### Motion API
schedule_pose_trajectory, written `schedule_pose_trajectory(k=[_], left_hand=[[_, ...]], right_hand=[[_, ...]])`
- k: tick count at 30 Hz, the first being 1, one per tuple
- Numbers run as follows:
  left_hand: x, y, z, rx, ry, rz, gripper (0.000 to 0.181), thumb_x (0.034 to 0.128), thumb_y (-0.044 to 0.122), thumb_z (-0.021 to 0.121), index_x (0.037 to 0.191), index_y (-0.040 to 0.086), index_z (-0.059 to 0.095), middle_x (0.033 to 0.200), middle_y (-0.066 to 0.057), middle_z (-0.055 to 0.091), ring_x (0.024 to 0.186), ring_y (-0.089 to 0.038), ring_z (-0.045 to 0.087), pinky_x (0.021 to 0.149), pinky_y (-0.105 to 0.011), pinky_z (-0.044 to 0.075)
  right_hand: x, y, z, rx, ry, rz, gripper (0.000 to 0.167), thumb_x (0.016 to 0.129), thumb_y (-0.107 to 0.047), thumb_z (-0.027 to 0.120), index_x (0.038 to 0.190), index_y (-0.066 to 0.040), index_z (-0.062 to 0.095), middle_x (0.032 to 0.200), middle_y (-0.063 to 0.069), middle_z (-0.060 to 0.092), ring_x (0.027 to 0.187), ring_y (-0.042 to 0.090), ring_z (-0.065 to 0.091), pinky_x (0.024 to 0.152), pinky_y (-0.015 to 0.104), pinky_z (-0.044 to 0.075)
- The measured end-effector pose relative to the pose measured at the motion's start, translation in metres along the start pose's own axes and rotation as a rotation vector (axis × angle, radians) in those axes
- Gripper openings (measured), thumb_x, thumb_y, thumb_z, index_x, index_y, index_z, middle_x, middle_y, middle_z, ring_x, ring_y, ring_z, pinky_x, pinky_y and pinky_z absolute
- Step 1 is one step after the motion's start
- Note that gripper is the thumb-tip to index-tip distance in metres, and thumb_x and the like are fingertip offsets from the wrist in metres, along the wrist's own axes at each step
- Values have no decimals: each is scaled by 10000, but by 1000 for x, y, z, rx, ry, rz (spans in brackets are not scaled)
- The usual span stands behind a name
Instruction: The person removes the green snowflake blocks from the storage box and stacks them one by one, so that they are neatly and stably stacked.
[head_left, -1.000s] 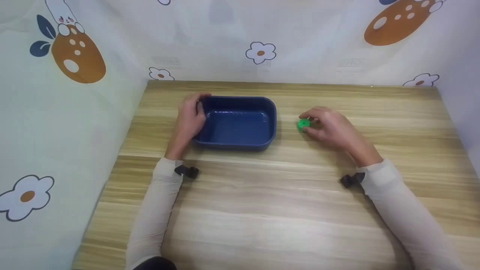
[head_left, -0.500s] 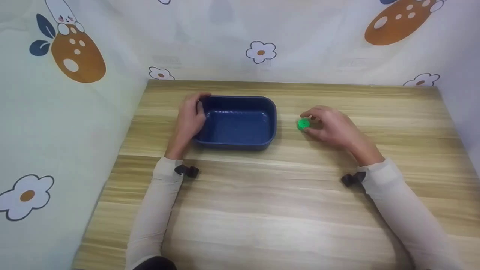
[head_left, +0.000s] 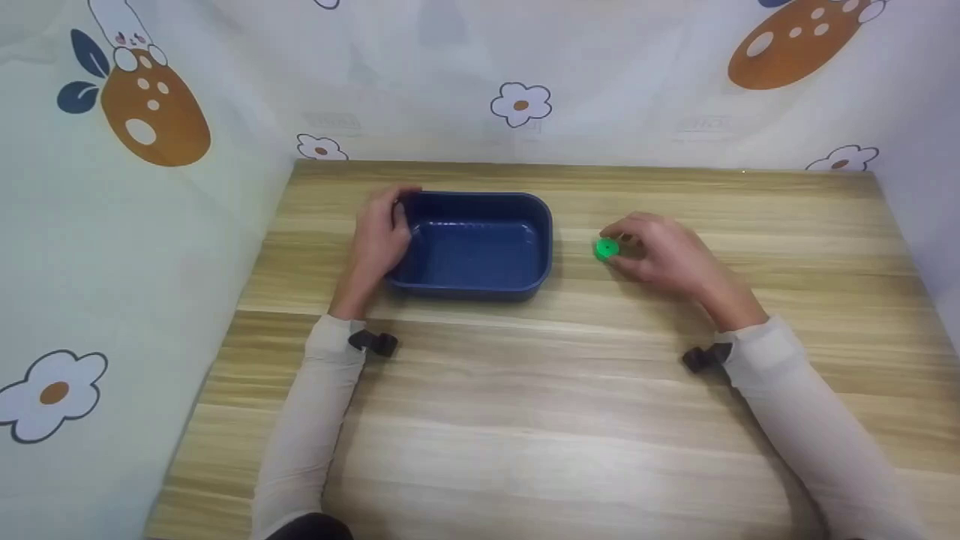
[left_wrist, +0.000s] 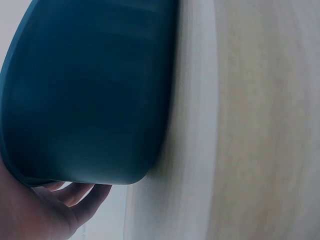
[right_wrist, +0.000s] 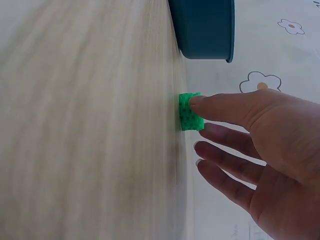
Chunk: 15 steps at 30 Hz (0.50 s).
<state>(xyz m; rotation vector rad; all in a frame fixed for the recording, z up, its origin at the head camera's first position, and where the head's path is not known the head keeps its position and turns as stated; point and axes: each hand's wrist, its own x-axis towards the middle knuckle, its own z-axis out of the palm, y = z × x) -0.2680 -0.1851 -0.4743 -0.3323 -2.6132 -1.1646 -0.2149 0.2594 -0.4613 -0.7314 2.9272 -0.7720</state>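
Note:
A deep blue rectangular container (head_left: 480, 259) with rounded corners stands upright on the wooden table. My left hand (head_left: 381, 234) grips its left end, thumb over the rim on the inside and fingers round the outside. In the left wrist view, the container's wall (left_wrist: 90, 95) hides part of that hand (left_wrist: 42, 212). To the right of the container sits a small round green piece (head_left: 607, 249) with a dark spot on top. My right hand (head_left: 660, 251) pinches it between thumb and index finger. Seen by the right wrist camera, the green piece (right_wrist: 190, 112) has a textured side and rests on the table.
The wooden table (head_left: 510, 420) ends at a pale patterned cloth (head_left: 615, 90) behind and on the left. A strip of table separates the container from the green piece. Black wrist cameras (head_left: 705, 358) sit at both cuffs.

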Motion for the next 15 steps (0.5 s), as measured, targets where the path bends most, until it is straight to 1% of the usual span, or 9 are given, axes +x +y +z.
schedule_pose_trajectory(k=[10, 15], left_hand=[[-1, 0, 0, 9, 0, -3, 408, 1047, -60, 467, 1344, 45, 726, 1358, -160, 733, 1364, -333, 622, 1224, -471, 441], [-1, -1, -1, 21, -1, 11, 404, 1040, -54, 479, 1345, 39, 727, 1365, -170, 732, 1375, -343, 620, 1228, -477, 440]], right_hand=[[-1, 1, 0, 3, 0, 1, 370, 942, -242, 850, 1278, -114, 768, 1202, 68, 768, 1081, 280, 730, 947, 507, 607], [-1, 1, -2, -1, -6, 14, 418, 941, -261, 852, 1321, -122, 747, 1251, 74, 756, 1120, 294, 730, 962, 530, 601]])
